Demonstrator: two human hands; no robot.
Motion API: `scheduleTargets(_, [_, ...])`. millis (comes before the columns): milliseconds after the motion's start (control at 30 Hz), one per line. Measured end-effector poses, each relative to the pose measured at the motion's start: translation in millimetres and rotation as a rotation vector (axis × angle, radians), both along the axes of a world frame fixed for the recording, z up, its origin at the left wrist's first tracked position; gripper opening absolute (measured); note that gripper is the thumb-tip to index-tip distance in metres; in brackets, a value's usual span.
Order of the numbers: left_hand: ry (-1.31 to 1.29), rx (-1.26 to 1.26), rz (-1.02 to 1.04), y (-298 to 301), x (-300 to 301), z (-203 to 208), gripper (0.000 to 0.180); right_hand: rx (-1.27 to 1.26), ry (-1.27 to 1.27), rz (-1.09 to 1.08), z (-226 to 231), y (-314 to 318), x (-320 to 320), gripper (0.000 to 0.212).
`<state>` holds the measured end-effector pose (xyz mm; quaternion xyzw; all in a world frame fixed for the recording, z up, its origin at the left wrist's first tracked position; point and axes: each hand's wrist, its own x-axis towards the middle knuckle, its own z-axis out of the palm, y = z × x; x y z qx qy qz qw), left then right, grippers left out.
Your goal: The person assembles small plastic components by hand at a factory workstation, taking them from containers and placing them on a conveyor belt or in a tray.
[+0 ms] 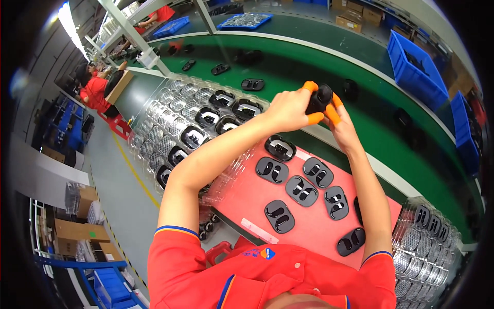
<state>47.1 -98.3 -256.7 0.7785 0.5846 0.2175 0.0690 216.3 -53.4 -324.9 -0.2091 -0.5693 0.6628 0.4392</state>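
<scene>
Pinching black part [324, 93] in fingers of left hand [289, 108] and right hand [341, 126], upper centre-right, likely light, stiff, slippery: grip its edges.

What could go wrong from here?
1. The black part is held up by the left hand and right hand, in view against the green surface; if the grip slips, it could drop and get scuffed.
2. A dark grey piece lies on the pink tabletop close to the right forearm, which might nudge it.
3. The left forearm crosses the clear trays in view; a low sweep could catch them.
</scene>
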Motion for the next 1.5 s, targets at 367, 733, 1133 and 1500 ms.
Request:
scheduleTargets(367, [0.805, -0.007, -0.268, -47.2, -39.4, -30.2, 0.034, -0.332, 0.524, 0.033, 2.7, 41.0, 63.4, 0.051])
scheduleTargets(733, [-0.714, -0.166, -0.059, 23.7, -28.3, -34.5, 0.015, -0.408, 0.429, -0.082, 2.1, 48.6, 81.0, 0.051])
scheduleTargets(1133, [-1.853, -0.779, -0.084, 93.8, 27.9, -35.2, 0.041, -0.449, 0.429, -0.132, -20.4, 47.0, 70.9, 0.041])
scheduleTargets(1500, [-1.556, -0.786, -0.099, 87.8, 41.8, -59.9, 0.031, -0.231, 0.094, -0.314, -1.7, 33.3, 56.5, 0.04])
